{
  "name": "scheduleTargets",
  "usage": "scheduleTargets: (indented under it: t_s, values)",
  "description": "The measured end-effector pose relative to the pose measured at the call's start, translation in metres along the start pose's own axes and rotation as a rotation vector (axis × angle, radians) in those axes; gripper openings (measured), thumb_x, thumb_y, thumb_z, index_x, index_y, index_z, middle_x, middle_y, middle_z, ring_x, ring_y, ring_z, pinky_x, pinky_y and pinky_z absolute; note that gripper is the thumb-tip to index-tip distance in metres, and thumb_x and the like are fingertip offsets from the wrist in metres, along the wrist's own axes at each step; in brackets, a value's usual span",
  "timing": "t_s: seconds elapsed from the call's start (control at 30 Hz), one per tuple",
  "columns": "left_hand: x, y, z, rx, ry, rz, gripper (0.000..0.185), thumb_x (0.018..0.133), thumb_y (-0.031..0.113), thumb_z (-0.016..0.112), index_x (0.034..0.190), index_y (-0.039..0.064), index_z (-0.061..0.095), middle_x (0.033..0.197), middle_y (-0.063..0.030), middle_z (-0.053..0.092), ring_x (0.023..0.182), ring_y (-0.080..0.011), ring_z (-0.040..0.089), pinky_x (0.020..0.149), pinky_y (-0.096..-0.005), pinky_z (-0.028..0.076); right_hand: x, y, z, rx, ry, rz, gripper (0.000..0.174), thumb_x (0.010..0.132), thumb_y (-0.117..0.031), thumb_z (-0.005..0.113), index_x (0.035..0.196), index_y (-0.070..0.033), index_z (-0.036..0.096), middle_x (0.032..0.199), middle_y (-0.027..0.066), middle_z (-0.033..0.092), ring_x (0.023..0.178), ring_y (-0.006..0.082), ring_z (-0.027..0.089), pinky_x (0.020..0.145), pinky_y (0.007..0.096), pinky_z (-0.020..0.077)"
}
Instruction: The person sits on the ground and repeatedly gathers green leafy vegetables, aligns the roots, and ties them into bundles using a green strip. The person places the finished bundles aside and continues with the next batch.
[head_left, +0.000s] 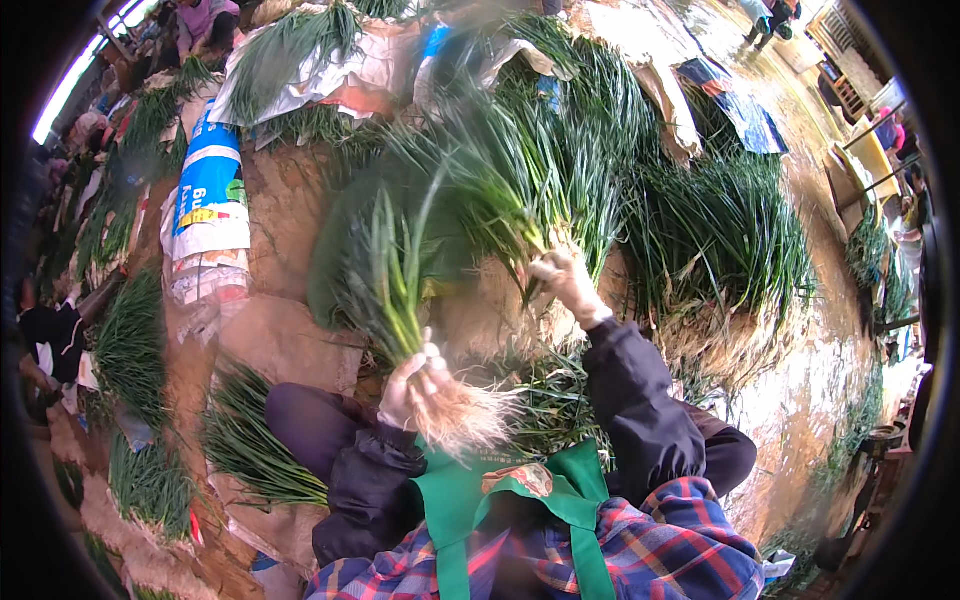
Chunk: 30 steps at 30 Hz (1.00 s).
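Observation:
My left hand (412, 386), in a pale glove, is closed around a bunch of green leafy stalks (397, 292), likely scallions or garlic greens. Their pale stringy roots (469, 412) hang out to the right of my fist, and the leaves point up and away. My right hand (561, 276), gloved too, reaches forward and grips the base of more such stalks (529, 214) at the near edge of a large pile (555, 150). Whether those stalks are free of the pile cannot be told. Loose leaves and stalks (559, 397) lie between my arms, in front of my green apron (457, 502).
A dense heap of the same greens (720, 232) lies at the right, roots towards me. Another bunch (262, 442) rests beside my left knee. A blue and white sack (210, 202) lies at the left. Wet muddy ground (832, 300) runs along the right. Other people (206, 26) sit farther off.

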<state>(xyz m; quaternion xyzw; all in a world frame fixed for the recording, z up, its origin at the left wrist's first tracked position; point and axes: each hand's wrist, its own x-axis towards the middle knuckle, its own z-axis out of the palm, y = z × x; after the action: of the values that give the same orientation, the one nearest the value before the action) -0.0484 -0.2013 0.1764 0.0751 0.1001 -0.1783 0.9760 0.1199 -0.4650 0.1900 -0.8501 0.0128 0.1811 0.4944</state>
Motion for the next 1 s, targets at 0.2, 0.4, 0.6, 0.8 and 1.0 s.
scheduleTargets:
  t_s: [0.2,0.4,0.6,0.8,1.0]
  values:
    - [-0.009,-0.004,0.007,-0.001,0.064,0.023,0.062,0.086,0.012,0.059,0.14,0.011,0.028,0.095,-0.0002,0.053,0.082,-0.0119,0.05,0.067,-0.026,0.045,-0.049,0.021,-0.01,0.055,0.011,0.001,0.028,0.088,-0.022,0.056,0.107,-0.002,0.057,0.09,0.0109,0.065,0.078,0.0202,0.064,0.065,0.0323,0.0513]
    - [0.007,-0.033,0.025,0.223,0.198,-0.162,0.039,0.081,0.004,0.058,0.117,0.015,0.05,0.105,-0.004,0.052,0.08,-0.0114,0.05,0.051,-0.0154,0.042,-0.105,0.008,0.027,-0.064,0.068,-0.024,0.023,0.085,-0.018,0.059,0.1,-0.001,0.059,0.067,0.0127,0.06,0.058,0.0203,0.059,0.055,0.0319,0.0472]
    - [0.019,-0.045,0.016,0.485,0.314,-0.328,0.047,0.08,0.018,0.06,0.118,-0.004,0.046,0.079,-0.0165,0.064,0.066,-0.024,0.063,0.06,-0.0331,0.055,-0.133,0.018,0.048,-0.474,-0.072,-0.385,0.035,0.073,-0.007,0.056,0.107,-0.009,0.061,0.089,0.0081,0.062,0.082,0.0197,0.059,0.068,0.0324,0.048]
    - [-0.009,-0.05,0.009,0.314,0.178,-0.046,0.041,0.076,0.007,0.061,0.115,0.007,0.049,0.116,-0.0102,0.052,0.101,-0.0231,0.054,0.09,-0.0405,0.045,-0.049,0.036,0.037,-0.107,0.507,-0.017,0.021,0.087,-0.017,0.053,0.1,-0.002,0.061,0.084,0.0161,0.064,0.07,0.0219,0.062,0.064,0.0345,0.0497]
    - [-0.032,-0.036,0.01,0.059,-0.03,-0.116,0.068,0.07,0.006,0.066,0.132,0.013,0.039,0.117,-0.0073,0.05,0.097,-0.0238,0.053,0.086,-0.0395,0.048,-0.058,0.015,0.026,0.425,0.193,0.122,0.029,0.088,-0.019,0.056,0.112,-0.005,0.06,0.092,0.0056,0.066,0.074,0.012,0.058,0.069,0.027,0.0469]
